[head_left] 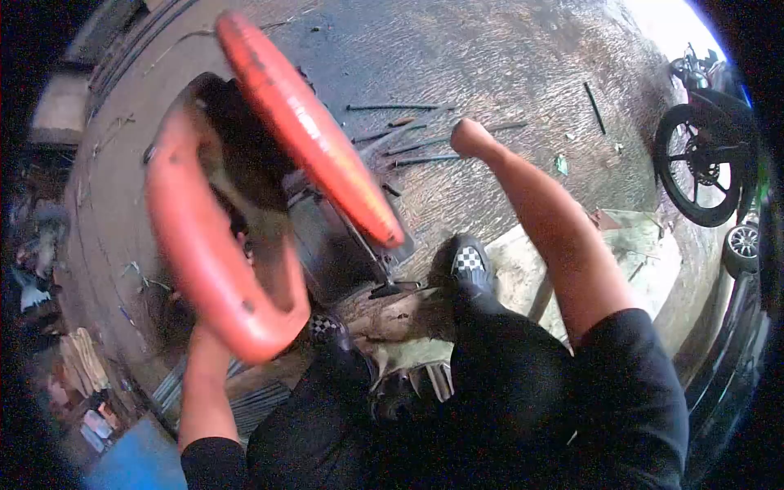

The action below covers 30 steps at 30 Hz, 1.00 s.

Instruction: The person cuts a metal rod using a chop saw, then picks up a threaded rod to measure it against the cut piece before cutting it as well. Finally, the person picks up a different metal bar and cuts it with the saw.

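A large orange-red ring-shaped piece (212,245), blurred, fills the left of the view; its upper arm (310,131) slants toward the middle. My left hand (206,339) reaches up under the ring's lower edge and grips it, the fingers mostly hidden behind it. My right hand (471,137) is stretched out over the ground to the right of the ring, curled into a fist with nothing seen in it. My checkered shoes (469,261) stand below on the wet concrete.
Thin metal rods (408,151) lie scattered on the ground ahead. A black stand (384,273) sits by my feet on a pale board (621,253). A motorcycle (702,163) and a small wheel (741,249) are at the right; clutter (82,359) lines the left.
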### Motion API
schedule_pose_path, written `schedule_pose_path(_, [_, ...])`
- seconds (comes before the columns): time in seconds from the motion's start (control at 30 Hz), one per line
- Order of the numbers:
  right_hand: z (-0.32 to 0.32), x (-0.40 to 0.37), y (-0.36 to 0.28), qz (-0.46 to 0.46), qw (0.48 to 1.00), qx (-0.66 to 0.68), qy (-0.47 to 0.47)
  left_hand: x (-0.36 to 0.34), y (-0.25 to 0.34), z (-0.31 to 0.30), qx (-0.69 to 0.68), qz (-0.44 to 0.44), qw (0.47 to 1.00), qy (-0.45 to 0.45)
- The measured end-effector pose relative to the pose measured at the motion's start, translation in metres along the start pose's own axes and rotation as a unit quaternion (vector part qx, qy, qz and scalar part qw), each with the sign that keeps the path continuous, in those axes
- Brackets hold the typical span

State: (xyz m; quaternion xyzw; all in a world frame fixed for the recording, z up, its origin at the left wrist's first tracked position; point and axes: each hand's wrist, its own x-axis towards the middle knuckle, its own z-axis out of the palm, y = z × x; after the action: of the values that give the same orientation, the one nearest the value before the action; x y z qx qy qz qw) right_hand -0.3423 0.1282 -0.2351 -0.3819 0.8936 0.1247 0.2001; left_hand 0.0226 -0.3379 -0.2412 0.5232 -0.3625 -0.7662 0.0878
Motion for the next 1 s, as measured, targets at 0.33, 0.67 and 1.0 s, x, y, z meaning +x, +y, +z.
schedule_pose_path(0.33, [0.116, 0.045, 0.059, 0.516, 0.481, 0.694, 0.146, -0.029, 0.02, 0.042, 0.127, 0.028, 0.991, 0.023])
schedule_pose_path(0.67, [0.097, 0.049, 0.055, 0.6, 0.513, 0.576, 0.214, -0.005, 0.04, 0.052, 0.231, 0.047, 0.972, -0.014])
schedule_pose_path(1.0, [0.072, -0.007, 0.007, 0.338, 0.395, 0.821, 0.238, -0.006, 0.052, 0.032, 0.287, 0.075, 0.955, -0.025])
